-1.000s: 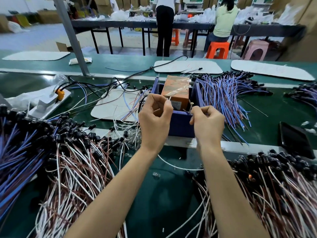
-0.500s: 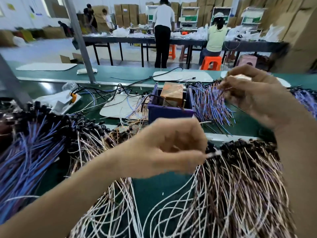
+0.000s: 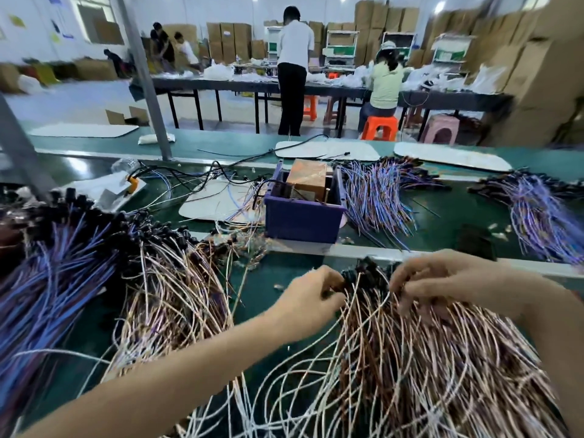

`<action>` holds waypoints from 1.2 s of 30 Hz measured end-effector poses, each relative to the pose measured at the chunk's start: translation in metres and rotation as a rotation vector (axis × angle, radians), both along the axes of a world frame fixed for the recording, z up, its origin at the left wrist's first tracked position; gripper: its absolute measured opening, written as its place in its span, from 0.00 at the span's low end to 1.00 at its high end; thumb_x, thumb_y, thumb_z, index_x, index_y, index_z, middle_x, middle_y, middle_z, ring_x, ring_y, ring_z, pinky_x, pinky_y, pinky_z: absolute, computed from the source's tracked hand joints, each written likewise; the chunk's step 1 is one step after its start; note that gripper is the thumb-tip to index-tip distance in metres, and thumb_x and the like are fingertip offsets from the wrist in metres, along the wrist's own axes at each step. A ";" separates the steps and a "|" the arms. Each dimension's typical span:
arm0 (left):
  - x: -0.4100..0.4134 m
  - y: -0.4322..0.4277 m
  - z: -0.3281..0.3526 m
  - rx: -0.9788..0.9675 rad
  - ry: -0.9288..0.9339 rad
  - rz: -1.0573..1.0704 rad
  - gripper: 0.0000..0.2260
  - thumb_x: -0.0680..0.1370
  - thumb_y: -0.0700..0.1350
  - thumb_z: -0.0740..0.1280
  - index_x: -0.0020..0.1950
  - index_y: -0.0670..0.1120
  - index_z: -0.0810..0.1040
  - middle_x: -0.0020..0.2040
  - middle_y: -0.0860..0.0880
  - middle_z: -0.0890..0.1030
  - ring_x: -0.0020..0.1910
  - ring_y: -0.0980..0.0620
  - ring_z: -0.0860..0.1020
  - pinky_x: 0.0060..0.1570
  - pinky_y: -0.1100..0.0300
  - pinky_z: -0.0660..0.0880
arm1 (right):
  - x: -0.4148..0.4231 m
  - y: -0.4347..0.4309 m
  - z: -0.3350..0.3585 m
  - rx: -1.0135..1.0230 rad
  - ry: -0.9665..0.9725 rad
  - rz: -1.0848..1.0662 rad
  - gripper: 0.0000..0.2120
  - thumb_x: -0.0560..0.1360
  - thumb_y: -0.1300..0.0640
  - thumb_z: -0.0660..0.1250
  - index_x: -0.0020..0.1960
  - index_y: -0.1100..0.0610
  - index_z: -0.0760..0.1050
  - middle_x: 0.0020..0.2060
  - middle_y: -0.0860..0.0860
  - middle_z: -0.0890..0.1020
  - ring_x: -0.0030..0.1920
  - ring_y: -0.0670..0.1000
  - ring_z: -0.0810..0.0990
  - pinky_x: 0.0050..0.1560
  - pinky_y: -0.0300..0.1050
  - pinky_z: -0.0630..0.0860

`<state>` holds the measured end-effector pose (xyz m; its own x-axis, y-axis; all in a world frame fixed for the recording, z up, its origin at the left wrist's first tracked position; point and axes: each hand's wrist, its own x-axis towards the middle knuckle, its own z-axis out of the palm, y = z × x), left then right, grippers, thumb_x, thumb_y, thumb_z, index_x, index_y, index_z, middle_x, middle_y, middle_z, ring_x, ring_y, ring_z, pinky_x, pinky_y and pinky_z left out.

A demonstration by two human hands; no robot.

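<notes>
Wires (image 3: 426, 358), tan and white with black plugs (image 3: 368, 273) at their far ends, lie in a heap on the green belt (image 3: 268, 298) at 5 o'clock in the view. The left hand (image 3: 303, 306) comes in from 7 o'clock and pinches the plug ends at the heap's 10 o'clock corner, fingers curled tight. The right hand (image 3: 442, 279), at the heap's 12 o'clock edge, has its fingers hooked down round a few strands. A purple bin (image 3: 303, 221) stands at 12 o'clock from the hands, well apart. Blue wires (image 3: 47, 295) lie at 9 o'clock.
</notes>
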<state>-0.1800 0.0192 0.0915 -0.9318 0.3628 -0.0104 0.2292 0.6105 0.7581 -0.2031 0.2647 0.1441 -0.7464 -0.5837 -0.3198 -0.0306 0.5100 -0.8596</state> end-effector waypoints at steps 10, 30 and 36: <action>0.009 -0.006 -0.027 -0.226 0.058 -0.208 0.21 0.82 0.52 0.59 0.75 0.52 0.64 0.76 0.49 0.61 0.75 0.52 0.60 0.69 0.65 0.51 | -0.021 -0.033 -0.042 0.573 0.440 -0.275 0.03 0.76 0.56 0.68 0.45 0.52 0.75 0.33 0.49 0.80 0.31 0.45 0.77 0.31 0.33 0.69; -0.083 -0.156 0.016 -0.147 0.475 0.661 0.09 0.78 0.32 0.63 0.54 0.38 0.81 0.52 0.42 0.82 0.41 0.53 0.76 0.36 0.71 0.71 | -0.025 -0.124 -0.049 -0.045 0.377 -0.326 0.07 0.78 0.59 0.66 0.44 0.60 0.79 0.24 0.50 0.76 0.23 0.45 0.72 0.27 0.38 0.70; -0.011 -0.094 0.027 0.102 0.680 0.418 0.11 0.74 0.33 0.68 0.45 0.49 0.78 0.43 0.53 0.78 0.40 0.61 0.76 0.43 0.71 0.73 | -0.027 -0.164 -0.051 -0.619 -0.410 -0.525 0.23 0.79 0.42 0.59 0.60 0.60 0.73 0.44 0.59 0.86 0.36 0.56 0.85 0.32 0.43 0.80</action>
